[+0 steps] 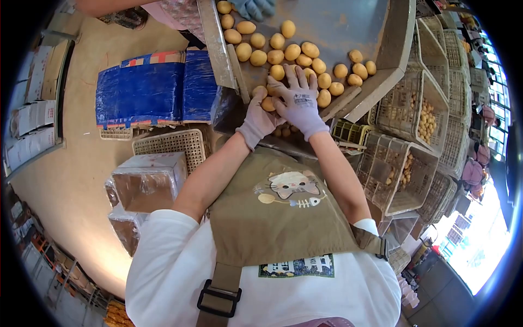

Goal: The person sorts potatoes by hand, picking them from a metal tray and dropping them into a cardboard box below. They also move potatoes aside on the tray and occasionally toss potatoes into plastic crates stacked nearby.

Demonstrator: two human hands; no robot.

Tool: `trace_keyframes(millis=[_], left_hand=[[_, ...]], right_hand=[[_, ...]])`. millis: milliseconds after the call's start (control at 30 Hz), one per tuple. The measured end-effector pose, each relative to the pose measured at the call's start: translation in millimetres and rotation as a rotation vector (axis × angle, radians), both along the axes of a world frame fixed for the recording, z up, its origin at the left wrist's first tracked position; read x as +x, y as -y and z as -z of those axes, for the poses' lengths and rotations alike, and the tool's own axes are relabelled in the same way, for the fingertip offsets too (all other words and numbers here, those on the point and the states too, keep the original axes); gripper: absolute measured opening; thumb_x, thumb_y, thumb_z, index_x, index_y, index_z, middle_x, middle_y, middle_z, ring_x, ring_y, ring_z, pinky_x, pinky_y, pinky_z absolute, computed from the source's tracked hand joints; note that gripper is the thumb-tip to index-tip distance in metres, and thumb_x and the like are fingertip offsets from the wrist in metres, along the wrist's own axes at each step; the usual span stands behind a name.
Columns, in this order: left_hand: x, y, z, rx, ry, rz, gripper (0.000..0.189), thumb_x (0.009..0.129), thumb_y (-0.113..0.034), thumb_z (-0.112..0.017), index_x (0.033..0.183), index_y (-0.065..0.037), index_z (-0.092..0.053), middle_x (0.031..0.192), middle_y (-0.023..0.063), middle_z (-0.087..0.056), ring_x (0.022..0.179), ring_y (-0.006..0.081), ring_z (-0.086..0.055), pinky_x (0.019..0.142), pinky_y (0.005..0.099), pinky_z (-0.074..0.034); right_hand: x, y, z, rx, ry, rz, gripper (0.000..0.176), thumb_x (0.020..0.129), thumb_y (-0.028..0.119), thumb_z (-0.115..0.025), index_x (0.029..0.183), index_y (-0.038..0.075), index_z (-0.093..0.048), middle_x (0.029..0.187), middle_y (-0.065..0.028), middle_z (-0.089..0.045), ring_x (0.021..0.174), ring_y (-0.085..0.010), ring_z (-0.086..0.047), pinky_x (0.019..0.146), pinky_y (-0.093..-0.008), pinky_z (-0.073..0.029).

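Round yellow-brown potatoes (275, 56) lie on a metal sorting table (338, 32) with raised sides. At its near edge, my left hand (258, 120), in a pale glove, curls against a potato (268, 103); its fingers are partly hidden. My right hand (301, 103), gloved too, reaches over the potatoes beside it with its fingers stretched out and apart. The right thumb is close to the potato at my left hand. Below my hands, more potatoes (285, 131) show through the gap under the table's edge.
A co-worker's blue-gloved hand (253, 7) is at the table's far left. Plastic crates (400, 103) stand stacked on the right, some with potatoes. To the left are a blue-wrapped box (144, 92), a woven-pattern crate (173, 146) and a plastic-covered carton (147, 182).
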State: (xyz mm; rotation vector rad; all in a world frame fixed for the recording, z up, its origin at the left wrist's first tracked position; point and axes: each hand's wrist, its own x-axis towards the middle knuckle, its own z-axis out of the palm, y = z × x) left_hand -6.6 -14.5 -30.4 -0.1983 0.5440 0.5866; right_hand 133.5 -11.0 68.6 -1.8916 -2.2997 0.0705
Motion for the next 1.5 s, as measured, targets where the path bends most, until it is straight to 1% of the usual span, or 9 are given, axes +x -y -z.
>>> trace_keyframes(millis=[433, 667, 833, 1100, 1133, 1233, 1300, 1400, 1500], left_hand=[[0, -1, -34, -0.019, -0.038, -0.071, 0.077, 0.093, -0.075, -0.034, 0.151, -0.026, -0.034, 0.155, -0.0007, -0.039, 0.143, 0.0262, -0.037, 0.108, 0.0676, -0.030], [6, 0, -19, -0.070, 0.020, -0.062, 0.086, 0.088, -0.080, -0.033, 0.154, -0.024, -0.031, 0.157, 0.0054, -0.036, 0.141, 0.0334, -0.040, 0.110, 0.0689, -0.029], [7, 1, -20, -0.079, 0.091, -0.066, 0.088, 0.090, -0.078, -0.033, 0.154, -0.019, -0.028, 0.158, 0.0104, -0.033, 0.142, 0.0377, -0.038, 0.110, 0.0687, -0.030], [2, 0, -30, -0.013, 0.078, -0.086, 0.085, 0.091, -0.077, -0.031, 0.155, -0.021, -0.029, 0.159, 0.0077, -0.033, 0.145, 0.0376, -0.034, 0.112, 0.0683, -0.027], [1, -1, -35, -0.021, 0.063, -0.087, 0.084, 0.092, -0.077, -0.031, 0.154, -0.021, -0.030, 0.160, 0.0075, -0.032, 0.145, 0.0374, -0.034, 0.112, 0.0684, -0.026], [1, 0, -33, -0.020, 0.114, -0.083, 0.081, 0.092, -0.074, -0.031, 0.154, -0.021, -0.032, 0.160, 0.0077, -0.032, 0.146, 0.0380, -0.033, 0.111, 0.0699, -0.027], [2, -7, -31, 0.008, 0.174, -0.062, 0.076, 0.094, -0.067, -0.034, 0.154, -0.020, -0.032, 0.160, 0.0089, -0.032, 0.146, 0.0400, -0.032, 0.110, 0.0715, -0.029], [7, -7, -32, -0.007, 0.129, -0.041, 0.081, 0.090, -0.070, -0.034, 0.154, -0.019, -0.032, 0.160, 0.0092, -0.032, 0.145, 0.0402, -0.032, 0.109, 0.0713, -0.029], [9, -7, -34, 0.001, 0.057, 0.003, 0.085, 0.087, -0.076, -0.035, 0.153, -0.023, -0.034, 0.159, 0.0066, -0.033, 0.146, 0.0372, -0.032, 0.110, 0.0686, -0.026]], right_hand=[[56, 20, -12, -0.356, 0.149, 0.260, 0.043, 0.082, 0.042, -0.066, 0.122, 0.025, -0.070, 0.156, -0.0149, -0.038, 0.142, -0.0416, -0.032, 0.117, -0.0573, -0.015], [57, 1, -14, -0.119, -0.130, 0.274, 0.032, 0.089, 0.029, -0.060, 0.118, 0.020, -0.069, 0.136, -0.0148, -0.058, 0.107, -0.0365, -0.063, 0.090, -0.0453, -0.051], [32, -45, -13, -0.530, -0.051, 0.322, 0.044, 0.093, 0.027, -0.052, 0.137, 0.028, -0.057, 0.131, -0.0197, -0.055, 0.112, -0.0372, -0.063, 0.091, -0.0446, -0.051], [67, -9, -63, 0.118, -0.347, 0.025, 0.036, 0.082, 0.011, -0.067, 0.117, 0.018, -0.069, 0.102, -0.0194, -0.064, 0.090, -0.0373, -0.065, 0.079, -0.0425, -0.054], [107, 10, -62, 0.186, -0.033, 0.130, 0.038, 0.080, 0.012, -0.070, 0.117, 0.015, -0.070, 0.101, -0.0169, -0.066, 0.087, -0.0351, -0.065, 0.078, -0.0443, -0.054], [190, 48, -72, 0.377, 0.081, 0.986, 0.057, 0.087, 0.022, -0.070, 0.141, 0.012, -0.055, 0.143, -0.0250, -0.050, 0.135, -0.0388, -0.045, 0.111, -0.0486, -0.040], [191, 54, -71, 0.410, 0.163, 0.863, 0.066, 0.086, 0.018, -0.071, 0.147, 0.012, -0.048, 0.144, -0.0229, -0.049, 0.136, -0.0388, -0.044, 0.112, -0.0491, -0.039], [119, 40, -63, 0.300, -0.063, 0.348, 0.044, 0.075, 0.012, -0.074, 0.119, 0.008, -0.066, 0.123, -0.0153, -0.064, 0.117, -0.0355, -0.058, 0.105, -0.0514, -0.042], [65, 47, -31, -0.154, -0.065, 0.209, 0.042, 0.084, 0.034, -0.066, 0.122, 0.014, -0.066, 0.120, -0.0137, -0.064, 0.117, -0.0356, -0.058, 0.108, -0.0499, -0.037]])
